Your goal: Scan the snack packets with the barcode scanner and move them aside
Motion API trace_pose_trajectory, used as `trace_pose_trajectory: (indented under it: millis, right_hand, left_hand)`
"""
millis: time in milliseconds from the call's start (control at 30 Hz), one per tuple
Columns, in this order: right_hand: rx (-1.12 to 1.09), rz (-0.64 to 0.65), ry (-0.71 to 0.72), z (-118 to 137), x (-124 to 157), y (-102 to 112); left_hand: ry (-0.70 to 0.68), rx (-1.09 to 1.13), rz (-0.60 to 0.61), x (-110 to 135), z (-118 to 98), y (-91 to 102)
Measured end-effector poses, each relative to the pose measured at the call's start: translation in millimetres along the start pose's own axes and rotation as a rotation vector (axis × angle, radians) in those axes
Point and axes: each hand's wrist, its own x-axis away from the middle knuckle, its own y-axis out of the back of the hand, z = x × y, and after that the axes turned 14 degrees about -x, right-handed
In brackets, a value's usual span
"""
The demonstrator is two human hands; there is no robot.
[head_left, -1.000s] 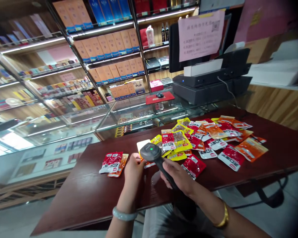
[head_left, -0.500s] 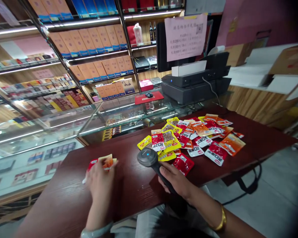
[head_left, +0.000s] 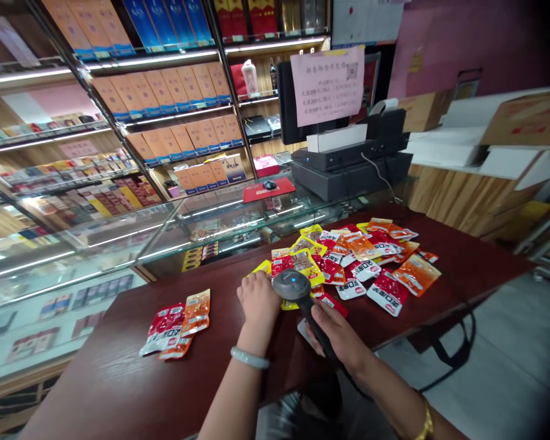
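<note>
My right hand [head_left: 337, 333] grips a black handheld barcode scanner [head_left: 297, 293] with a blue light on its head, held over the dark red table [head_left: 119, 373]. My left hand [head_left: 256, 299] reaches to the near edge of a heap of red, yellow and orange snack packets [head_left: 348, 256], its fingers curled on a yellow packet [head_left: 262, 267]; whether it grips it is hidden by the hand. A small separate pile of red and orange packets [head_left: 176, 324] lies to the left on the table.
A glass display counter [head_left: 165, 232] stands behind the table. On it are a red mouse pad with a mouse [head_left: 269, 187] and a black till with a monitor and pink notice [head_left: 348, 146]. Shelves of boxed goods [head_left: 174, 98] fill the back wall.
My left hand laid an orange packet on the small left pile, then moved right to the big heap. The scanner in my right hand stayed near the heap.
</note>
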Motion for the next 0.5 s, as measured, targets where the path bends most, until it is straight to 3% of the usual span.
trace_pose_trajectory:
  millis: [133, 233, 367, 500]
  right_hand:
    - [0.010, -0.012, 0.072, 8, -1, 4]
    - [0.017, -0.035, 0.083, 11, -1, 8]
    - [0.025, -0.047, 0.083, 13, 0, 8]
    - [0.022, 0.013, 0.097, 14, 1, -4]
  left_hand:
    - [0.008, -0.009, 0.037, -13, -14, -5.9]
    - [0.007, 0.045, 0.073, -18, -12, -11.6]
    - [0.050, 0.330, 0.190, -19, 3, -20.4]
    - [0.118, 0.635, 0.151, -6, 28, -30.4]
